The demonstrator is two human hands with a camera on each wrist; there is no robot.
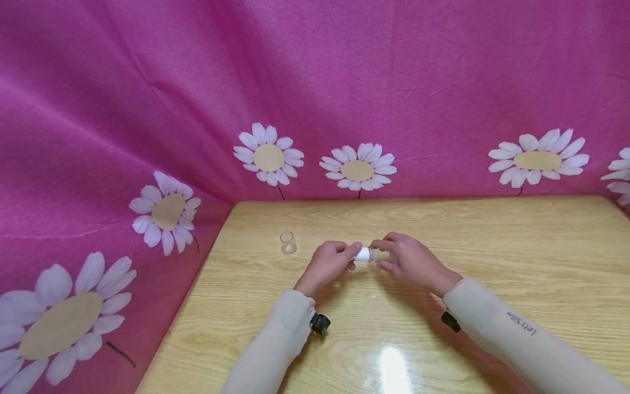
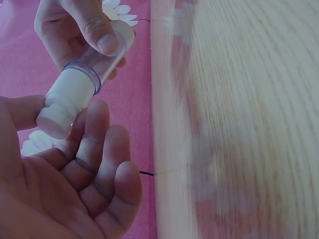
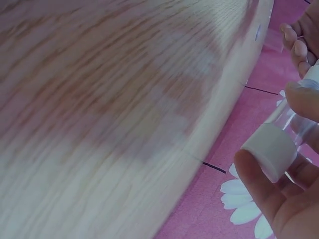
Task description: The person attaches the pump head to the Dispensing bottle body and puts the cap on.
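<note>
A small pump bottle (image 1: 364, 254) is held just above the table between both hands. It has a clear body, a white base (image 3: 271, 151) and a white pump top (image 2: 66, 102). My left hand (image 1: 332, 261) pinches the white top between thumb and fingers. From the other end my right hand (image 1: 407, 259) grips the clear body, its thumb lying across the side in the left wrist view. To the left of my left hand, a clear cylindrical cap (image 1: 288, 243) stands on the table, apart from both hands.
The wooden table (image 1: 517, 241) stretches widely to the right of the hands. A pink cloth (image 1: 315, 71) printed with white daisies hangs behind it and along its left side. Light reflects off the front of the tabletop.
</note>
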